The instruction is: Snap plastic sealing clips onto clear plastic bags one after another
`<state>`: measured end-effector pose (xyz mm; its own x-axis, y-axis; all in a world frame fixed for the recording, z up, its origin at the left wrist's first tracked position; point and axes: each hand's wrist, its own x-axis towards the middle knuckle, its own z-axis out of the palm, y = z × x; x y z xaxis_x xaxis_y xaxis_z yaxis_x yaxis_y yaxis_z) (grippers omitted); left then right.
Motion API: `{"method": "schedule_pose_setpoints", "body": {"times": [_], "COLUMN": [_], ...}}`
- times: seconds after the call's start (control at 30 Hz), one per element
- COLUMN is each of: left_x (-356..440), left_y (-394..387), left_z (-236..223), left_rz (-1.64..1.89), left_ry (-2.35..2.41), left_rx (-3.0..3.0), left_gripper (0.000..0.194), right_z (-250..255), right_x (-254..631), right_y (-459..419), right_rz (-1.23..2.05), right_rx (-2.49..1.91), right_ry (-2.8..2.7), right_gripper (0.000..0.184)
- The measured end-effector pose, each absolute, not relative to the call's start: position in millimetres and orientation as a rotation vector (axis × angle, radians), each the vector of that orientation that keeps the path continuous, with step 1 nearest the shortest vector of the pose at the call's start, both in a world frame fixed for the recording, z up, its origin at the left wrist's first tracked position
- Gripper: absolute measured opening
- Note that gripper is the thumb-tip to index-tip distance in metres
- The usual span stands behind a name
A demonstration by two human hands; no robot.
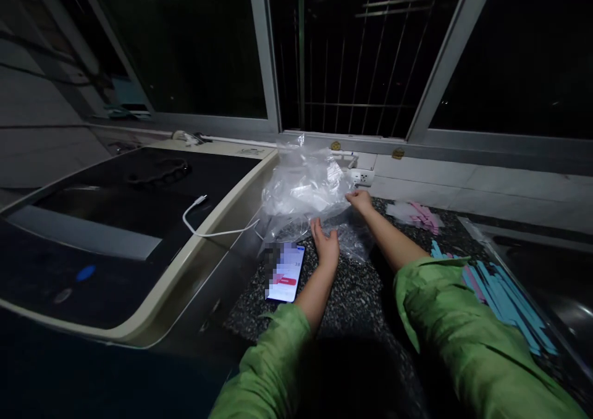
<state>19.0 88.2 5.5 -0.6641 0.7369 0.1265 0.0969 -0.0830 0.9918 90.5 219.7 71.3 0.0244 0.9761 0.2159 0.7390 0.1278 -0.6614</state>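
A clear plastic bag (301, 187) stands crumpled on the speckled dark counter (352, 308), against the wall below the window. My right hand (359, 201) pinches the bag's right edge. In front of the bag, my left hand (325, 243) has its thumb and fingers apart, near the lower part of the plastic; whether it touches the bag is hard to tell. A lit phone (288, 274) lies face up just left of my left hand. Both forearms wear green sleeves.
Left is a top-loading washing machine (139, 270) with a white charging cable (222, 233) across its rim. A wall socket (361, 177) sits behind my right hand. Rightward lie pink strips (424, 217), blue strips (509, 301) and a metal sink (556, 264).
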Motion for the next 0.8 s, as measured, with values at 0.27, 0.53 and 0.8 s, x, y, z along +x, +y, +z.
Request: {"method": "schedule_pose_setpoints", "body": {"times": [0.27, 0.53, 0.8], "left_x": [19.4, 25.8, -14.8], "left_y": [90.4, 84.2, 96.1], "left_z": [4.9, 4.5, 39.4], "left_rz": [1.749, 1.750, 1.805], "left_ry": [1.536, 1.528, 1.503], "left_rx": [0.776, 0.792, 0.576], "left_gripper": [0.059, 0.063, 0.073], "right_z": [92.1, 98.6, 112.6], "right_x": [101.0, 133.8, 136.5], "right_y": [200.7, 181.7, 172.7], "right_rz": [0.433, 0.511, 0.612], "right_rx": [-1.440, -1.352, -1.276], "right_ry": [-1.667, -1.534, -1.418], "right_gripper": [0.023, 0.014, 0.018]}}
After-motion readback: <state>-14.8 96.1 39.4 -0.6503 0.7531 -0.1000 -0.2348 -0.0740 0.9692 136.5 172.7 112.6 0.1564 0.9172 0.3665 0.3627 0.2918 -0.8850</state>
